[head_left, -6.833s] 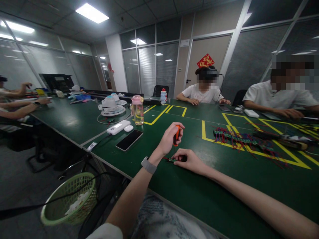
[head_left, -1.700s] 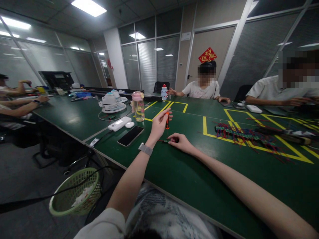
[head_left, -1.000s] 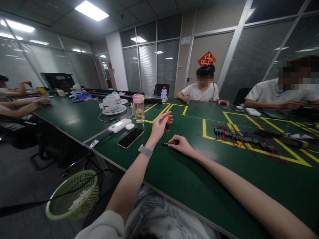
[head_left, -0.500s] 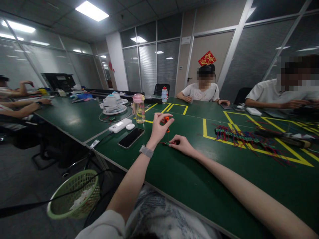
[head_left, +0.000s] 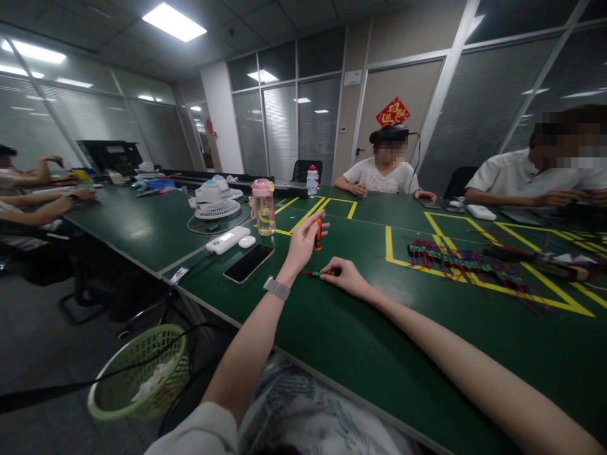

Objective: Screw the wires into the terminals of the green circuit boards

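An orange-and-black screwdriver (head_left: 318, 236) stands nearly upright in my left hand (head_left: 303, 243), its handle against my fingers, which reach forward past its top. The thin shaft points down at a small green circuit board (head_left: 315, 274) on the table. My right hand (head_left: 348, 277) pinches the right end of that board between thumb and fingers, and red wire runs out to its left. Whether the screwdriver's tip touches the board is too small to tell. A grey-banded watch (head_left: 277, 288) is on my left wrist.
Left of my hands are a phone (head_left: 249, 262), a white power strip (head_left: 228, 240), a pink-lidded bottle (head_left: 263, 208) and a white fan (head_left: 213, 201). Wired green boards (head_left: 455, 260) lie in a row at right. A basket (head_left: 142, 373) stands below the table edge. Co-workers sit around.
My left hand's fingers have shifted from a pinch over the screwdriver's top to lying along its handle, so more of the handle shows. My right hand stays at the board.
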Tool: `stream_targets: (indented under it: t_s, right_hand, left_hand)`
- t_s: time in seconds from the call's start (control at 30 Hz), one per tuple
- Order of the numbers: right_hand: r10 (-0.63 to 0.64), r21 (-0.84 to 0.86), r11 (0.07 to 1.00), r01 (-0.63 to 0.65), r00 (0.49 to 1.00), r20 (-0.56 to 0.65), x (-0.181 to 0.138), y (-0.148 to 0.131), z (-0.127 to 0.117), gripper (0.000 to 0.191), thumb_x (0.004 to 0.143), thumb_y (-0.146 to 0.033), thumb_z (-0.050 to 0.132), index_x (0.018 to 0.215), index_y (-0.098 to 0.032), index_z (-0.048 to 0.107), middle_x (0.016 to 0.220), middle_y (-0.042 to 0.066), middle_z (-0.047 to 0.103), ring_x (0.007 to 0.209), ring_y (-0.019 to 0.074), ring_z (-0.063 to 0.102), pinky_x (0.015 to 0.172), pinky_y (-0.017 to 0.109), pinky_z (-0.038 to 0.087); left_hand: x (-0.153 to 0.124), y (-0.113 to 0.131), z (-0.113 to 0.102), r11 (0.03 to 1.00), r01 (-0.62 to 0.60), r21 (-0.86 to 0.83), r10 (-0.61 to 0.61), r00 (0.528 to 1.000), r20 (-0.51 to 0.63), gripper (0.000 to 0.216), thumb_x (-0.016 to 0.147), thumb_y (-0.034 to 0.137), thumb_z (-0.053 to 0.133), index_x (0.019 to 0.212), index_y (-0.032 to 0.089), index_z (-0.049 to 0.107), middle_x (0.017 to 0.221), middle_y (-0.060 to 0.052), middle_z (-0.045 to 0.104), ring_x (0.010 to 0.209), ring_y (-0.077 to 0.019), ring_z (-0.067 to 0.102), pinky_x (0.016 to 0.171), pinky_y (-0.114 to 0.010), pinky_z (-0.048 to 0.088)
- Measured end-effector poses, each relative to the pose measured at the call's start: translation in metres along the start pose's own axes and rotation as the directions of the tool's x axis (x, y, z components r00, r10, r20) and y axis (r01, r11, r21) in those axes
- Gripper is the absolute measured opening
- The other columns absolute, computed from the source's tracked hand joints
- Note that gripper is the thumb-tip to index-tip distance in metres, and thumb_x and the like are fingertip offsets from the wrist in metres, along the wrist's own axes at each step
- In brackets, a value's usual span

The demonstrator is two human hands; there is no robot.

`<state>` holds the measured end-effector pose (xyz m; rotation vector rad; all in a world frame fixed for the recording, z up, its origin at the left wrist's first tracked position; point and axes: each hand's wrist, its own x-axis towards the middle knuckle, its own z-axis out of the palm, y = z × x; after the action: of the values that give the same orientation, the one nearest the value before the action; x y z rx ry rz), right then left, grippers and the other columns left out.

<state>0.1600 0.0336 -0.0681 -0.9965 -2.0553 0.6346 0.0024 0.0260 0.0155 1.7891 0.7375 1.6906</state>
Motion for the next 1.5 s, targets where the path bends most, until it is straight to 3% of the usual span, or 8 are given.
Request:
stream_targets:
  t_s: [0.2, 0.4, 0.6, 0.8, 0.93, 1.13, 1.3, 1.5]
  right_hand:
    - [-0.011, 0.003, 1.000, 0.011, 1.000, -0.005, 0.0000, 0.0023, 0.0006, 0.012, 0.072, -0.027, 0.069, 0.077, -0.015, 0.070, 0.073, 0.002, 0.058, 0.064, 0.0124, 0.054, 0.060, 0.026, 0.044]
    - [-0.003, 0.011, 1.000, 0.003, 1.000, -0.007, 0.0001, 0.0025, 0.0007, 0.012, 0.072, -0.026, 0.069, 0.077, -0.015, 0.070, 0.073, 0.002, 0.059, 0.065, 0.0127, 0.055, 0.061, 0.026, 0.045]
    - [-0.002, 0.007, 1.000, 0.002, 1.000, -0.007, 0.0005, 0.0037, 0.0010, 0.012, 0.072, -0.027, 0.069, 0.076, -0.015, 0.070, 0.074, 0.002, 0.059, 0.066, 0.0128, 0.055, 0.061, 0.027, 0.045]
    - [0.002, 0.001, 1.000, -0.002, 1.000, -0.007, 0.0005, 0.0023, 0.0008, 0.010, 0.072, -0.025, 0.069, 0.076, -0.015, 0.070, 0.073, 0.002, 0.059, 0.065, 0.0127, 0.054, 0.061, 0.026, 0.046]
    - [-0.005, -0.001, 1.000, 0.005, 1.000, -0.004, 0.0003, 0.0008, 0.0005, 0.010, 0.072, -0.024, 0.069, 0.076, -0.015, 0.070, 0.074, 0.002, 0.059, 0.065, 0.0127, 0.054, 0.061, 0.027, 0.045]
    - [0.008, 0.012, 1.000, -0.008, 1.000, -0.008, 0.0005, 0.0027, 0.0012, 0.010, 0.071, -0.024, 0.069, 0.076, -0.015, 0.069, 0.073, 0.002, 0.059, 0.064, 0.0123, 0.054, 0.060, 0.026, 0.045]
    - [0.000, 0.010, 1.000, 0.000, 1.000, -0.006, 0.0001, 0.0015, 0.0009, 0.011, 0.072, -0.025, 0.069, 0.076, -0.015, 0.069, 0.072, 0.002, 0.058, 0.064, 0.0122, 0.054, 0.059, 0.026, 0.045]
    - [-0.003, -0.003, 1.000, 0.003, 1.000, -0.006, 0.0002, 0.0021, 0.0012, 0.010, 0.072, -0.025, 0.068, 0.077, -0.015, 0.071, 0.073, 0.002, 0.058, 0.065, 0.0127, 0.054, 0.060, 0.026, 0.044]
  left_hand:
    - [0.0001, -0.0024, -0.0026, 0.980, -0.040, 0.194, 0.064, 0.991, -0.121, 0.023, 0.081, 0.035, 0.062, 0.097, 0.020, 0.069, 0.104, -0.006, 0.057, 0.092, -0.0149, 0.059, 0.080, -0.027, 0.051]
    - [0.0018, -0.0040, -0.0013, 0.995, 0.058, -0.080, -0.059, 0.998, -0.016, 0.032, 0.088, 0.034, 0.050, 0.114, 0.020, 0.061, 0.107, -0.008, 0.063, 0.087, -0.0148, 0.063, 0.077, -0.030, 0.053]
    - [0.0009, -0.0021, -0.0026, 0.985, -0.034, 0.167, 0.059, 0.987, -0.149, 0.023, 0.079, 0.036, 0.062, 0.096, 0.021, 0.070, 0.106, -0.006, 0.059, 0.095, -0.0153, 0.058, 0.080, -0.026, 0.049]
    - [0.0017, -0.0031, -0.0012, 0.998, 0.038, -0.040, -0.040, 0.998, -0.052, 0.032, 0.085, 0.037, 0.053, 0.111, 0.020, 0.063, 0.102, -0.007, 0.064, 0.084, -0.0145, 0.062, 0.076, -0.030, 0.052]
    - [0.0018, -0.0046, -0.0032, 0.986, -0.013, 0.166, 0.044, 0.982, -0.182, 0.022, 0.077, 0.035, 0.065, 0.094, 0.021, 0.070, 0.102, -0.006, 0.059, 0.091, -0.0147, 0.058, 0.079, -0.026, 0.049]
    - [0.0029, -0.0081, -0.0024, 0.990, 0.069, -0.119, -0.071, 0.997, -0.010, 0.034, 0.088, 0.036, 0.048, 0.115, 0.021, 0.061, 0.106, -0.007, 0.062, 0.088, -0.0149, 0.062, 0.077, -0.030, 0.052]
    - [0.0028, -0.0059, -0.0037, 0.992, 0.021, 0.124, -0.005, 0.992, -0.129, 0.025, 0.079, 0.036, 0.062, 0.099, 0.022, 0.069, 0.104, -0.006, 0.060, 0.096, -0.0161, 0.058, 0.083, -0.028, 0.049]
    - [0.0020, -0.0077, -0.0017, 0.996, 0.048, -0.079, -0.046, 0.998, 0.035, 0.032, 0.088, 0.037, 0.049, 0.115, 0.022, 0.061, 0.105, -0.007, 0.062, 0.091, -0.0164, 0.062, 0.078, -0.031, 0.052]
